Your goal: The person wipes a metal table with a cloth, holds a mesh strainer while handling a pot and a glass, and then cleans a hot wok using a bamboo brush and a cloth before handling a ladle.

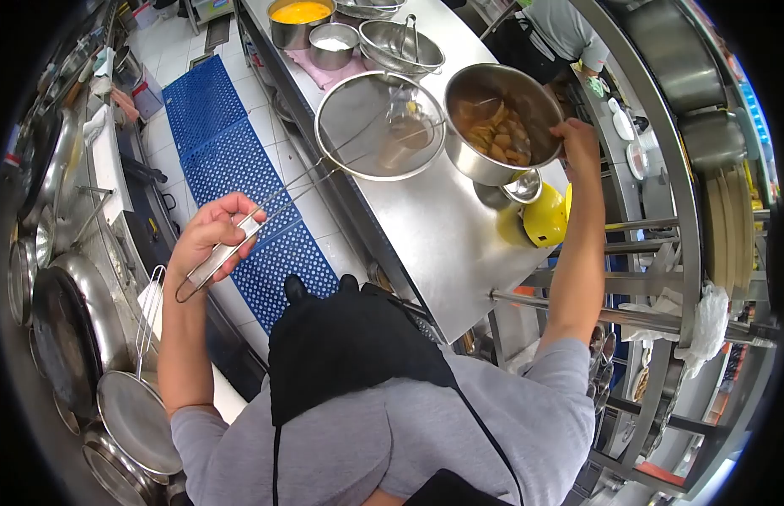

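My left hand is closed round the metal handle of a large round mesh strainer, held out over the near edge of the steel counter. My right hand grips the right side of a steel pot, its fingers wrapped at the rim. Brown liquid and chunks of food lie in the pot, which is tilted a little towards me. The strainer's rim is beside the pot's left side. Below the pot are a small metal bowl and a yellow container.
Farther along the steel counter stand a pot of orange liquid, a bowl of white contents and a metal colander. A co-worker stands beyond. Pans line the left; steel shelving rises at right.
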A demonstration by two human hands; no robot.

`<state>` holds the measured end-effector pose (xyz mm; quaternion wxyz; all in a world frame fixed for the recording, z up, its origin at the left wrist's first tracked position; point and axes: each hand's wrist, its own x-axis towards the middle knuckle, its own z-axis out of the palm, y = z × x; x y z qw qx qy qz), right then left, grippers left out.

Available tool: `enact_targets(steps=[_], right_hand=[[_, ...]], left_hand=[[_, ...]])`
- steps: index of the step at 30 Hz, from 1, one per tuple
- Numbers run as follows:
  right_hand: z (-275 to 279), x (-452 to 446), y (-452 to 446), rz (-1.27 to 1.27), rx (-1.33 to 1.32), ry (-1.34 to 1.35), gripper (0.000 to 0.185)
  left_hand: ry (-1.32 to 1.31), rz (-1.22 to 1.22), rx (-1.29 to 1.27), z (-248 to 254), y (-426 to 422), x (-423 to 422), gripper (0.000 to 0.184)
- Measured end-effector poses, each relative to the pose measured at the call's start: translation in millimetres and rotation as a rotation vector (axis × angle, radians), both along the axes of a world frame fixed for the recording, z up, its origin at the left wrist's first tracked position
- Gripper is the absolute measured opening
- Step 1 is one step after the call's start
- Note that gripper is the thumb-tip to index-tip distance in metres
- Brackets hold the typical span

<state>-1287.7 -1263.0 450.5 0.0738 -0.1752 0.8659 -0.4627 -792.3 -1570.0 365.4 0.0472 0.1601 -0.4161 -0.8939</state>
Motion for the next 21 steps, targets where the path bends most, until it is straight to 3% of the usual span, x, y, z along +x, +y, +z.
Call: enact_targets(steps=[8, 13, 21], right_hand=[[-38, 30, 61, -0.117, -0.185, -0.065, 0.007], [-41, 91, 86, -0.234, -0.207, -0.1, 0.031], [-41, 180, 89, -0.022, -0.111, -0.216, 0.027]], left_hand=[[0.073, 0.027, 0.119, -22, 22, 23, 0.032], [0.071, 0.114, 0.208, -43, 41, 38, 0.032], [0.024, 0.431, 0.222, -119, 73, 117, 0.035]])
